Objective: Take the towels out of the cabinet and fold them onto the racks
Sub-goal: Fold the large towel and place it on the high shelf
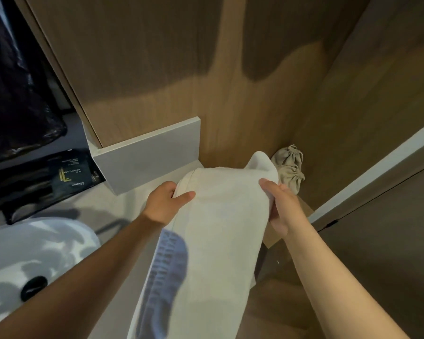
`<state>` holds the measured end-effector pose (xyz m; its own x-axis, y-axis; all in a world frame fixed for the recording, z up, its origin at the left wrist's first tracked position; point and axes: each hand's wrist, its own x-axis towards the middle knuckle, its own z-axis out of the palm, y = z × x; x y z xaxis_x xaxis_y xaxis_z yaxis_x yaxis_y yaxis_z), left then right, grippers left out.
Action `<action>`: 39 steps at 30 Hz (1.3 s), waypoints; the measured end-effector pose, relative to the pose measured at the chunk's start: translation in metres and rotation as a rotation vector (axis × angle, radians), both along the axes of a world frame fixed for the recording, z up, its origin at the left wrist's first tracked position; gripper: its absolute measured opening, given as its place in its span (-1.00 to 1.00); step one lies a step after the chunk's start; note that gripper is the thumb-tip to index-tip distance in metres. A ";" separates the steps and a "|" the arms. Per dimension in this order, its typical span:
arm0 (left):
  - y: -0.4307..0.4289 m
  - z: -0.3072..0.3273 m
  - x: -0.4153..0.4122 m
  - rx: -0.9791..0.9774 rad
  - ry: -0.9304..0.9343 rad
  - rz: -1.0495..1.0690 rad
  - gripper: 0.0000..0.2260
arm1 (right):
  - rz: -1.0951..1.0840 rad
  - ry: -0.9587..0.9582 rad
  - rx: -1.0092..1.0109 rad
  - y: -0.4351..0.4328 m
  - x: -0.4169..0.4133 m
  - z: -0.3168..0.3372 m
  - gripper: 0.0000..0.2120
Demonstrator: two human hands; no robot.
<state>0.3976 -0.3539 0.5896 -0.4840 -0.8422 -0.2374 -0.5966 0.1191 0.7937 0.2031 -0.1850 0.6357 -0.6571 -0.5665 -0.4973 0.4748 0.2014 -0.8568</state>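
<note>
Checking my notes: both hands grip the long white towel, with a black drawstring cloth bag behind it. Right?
Head view: the drawstring cloth bag is beige, not black. The left hand and right hand do grip the long white towel.

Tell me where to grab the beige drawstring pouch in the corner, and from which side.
Pinch the beige pouch by its gathered neck at the top, coming from above. The cloth bunches narrow there; the white towel covers its left side and wood panels stand close behind.
</note>
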 end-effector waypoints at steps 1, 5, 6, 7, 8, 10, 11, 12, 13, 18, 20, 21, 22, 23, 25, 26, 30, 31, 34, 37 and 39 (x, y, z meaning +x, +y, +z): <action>0.004 0.009 0.004 0.005 0.061 0.001 -0.59 | 0.012 -0.012 -0.009 0.003 0.001 0.009 -0.70; 0.017 0.047 0.018 -0.029 0.176 -0.004 -0.68 | 0.054 -0.040 -0.020 0.009 0.006 0.050 -0.50; 0.020 0.057 0.021 -0.044 0.184 0.013 -0.68 | 0.060 0.016 -0.026 0.010 0.009 0.060 -0.55; 0.024 0.066 0.023 -0.052 0.197 0.038 -0.69 | 0.054 0.086 -0.031 0.010 0.013 0.071 -0.61; 0.027 0.075 0.025 -0.055 0.215 0.063 -0.71 | 0.043 0.160 -0.041 0.011 0.017 0.081 -0.69; 0.034 0.096 0.027 -0.062 0.259 0.103 -0.75 | 0.018 0.305 -0.081 0.013 0.025 0.104 -0.80; 0.037 0.107 0.028 -0.073 0.284 0.121 -0.76 | 0.012 0.381 -0.105 0.014 0.028 0.117 -0.82; 0.039 0.118 0.030 -0.090 0.311 0.138 -0.78 | 0.011 0.450 -0.128 0.015 0.030 0.131 -0.82; 0.041 0.129 0.031 -0.115 0.333 0.147 -0.78 | 0.013 0.499 -0.148 0.016 0.032 0.147 -0.81; 0.046 0.180 0.038 -0.282 0.348 0.186 -0.82 | 0.001 0.664 -0.244 0.023 0.039 0.212 -0.82; 0.050 0.198 0.038 -0.339 0.398 0.280 -0.75 | 0.041 0.722 -0.359 0.027 0.047 0.227 -0.86; 0.053 0.207 0.037 -0.400 0.425 0.326 -0.69 | 0.043 0.751 -0.412 0.027 0.051 0.232 -0.87; 0.057 0.214 0.037 -0.477 0.458 0.362 -0.67 | 0.033 0.783 -0.452 0.027 0.055 0.237 -0.88; 0.063 0.221 0.037 -0.555 0.495 0.377 -0.68 | 0.020 0.808 -0.484 0.026 0.060 0.244 -0.89; 0.077 0.235 0.036 -0.650 0.551 0.337 -0.75 | 0.008 0.822 -0.533 0.022 0.065 0.257 -0.92; 0.083 0.240 0.035 -0.660 0.565 0.290 -0.78 | 0.008 0.823 -0.547 0.021 0.066 0.262 -0.91; 0.114 0.243 0.031 -0.590 0.602 0.062 -0.89 | -0.008 0.830 -0.549 0.022 0.060 0.272 -0.87; 0.121 0.242 0.029 -0.587 0.614 0.005 -0.90 | -0.010 0.834 -0.546 0.023 0.059 0.274 -0.86; 0.126 0.242 0.022 -0.633 0.645 0.014 -0.83 | 0.001 0.830 -0.528 0.029 0.053 0.278 -0.83; 0.108 0.257 0.023 -0.483 0.628 0.185 -0.62 | 0.024 0.786 -0.519 0.036 0.048 0.286 -0.90; 0.093 0.269 0.027 -0.312 0.511 0.139 -0.40 | 0.044 0.775 -0.532 0.041 0.048 0.291 -0.90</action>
<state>0.4247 -0.2607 0.8585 -0.3518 -0.8982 0.2636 -0.1769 0.3403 0.9235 0.2510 -0.1445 0.9268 -0.6689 -0.6257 0.4012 -0.2655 -0.3030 -0.9152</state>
